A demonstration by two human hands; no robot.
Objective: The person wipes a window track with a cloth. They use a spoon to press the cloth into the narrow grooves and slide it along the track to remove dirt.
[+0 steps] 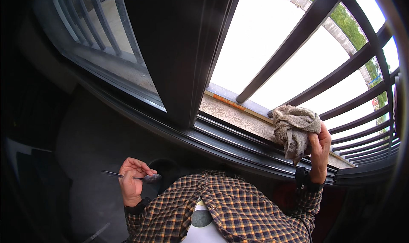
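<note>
A metal spoon (152, 178) is pinched by its handle in my left hand (131, 182), its bowl pointing to the right, apart from the window. My right hand (319, 147) grips a crumpled grey-beige cloth (295, 128) above the sill. The cloth bunches over the pale stone sill (235, 110) and hides part of it and of the window track (236, 139). Whether the cloth touches the sill or the bars, I cannot tell.
Dark metal bars (290, 48) stand just outside the open window. A wide black window frame (179, 51) rises at its left, with a glass pane (105, 45) beyond. Orange writing marks a strip (228, 101) along the sill. Below lies a dark floor (92, 192).
</note>
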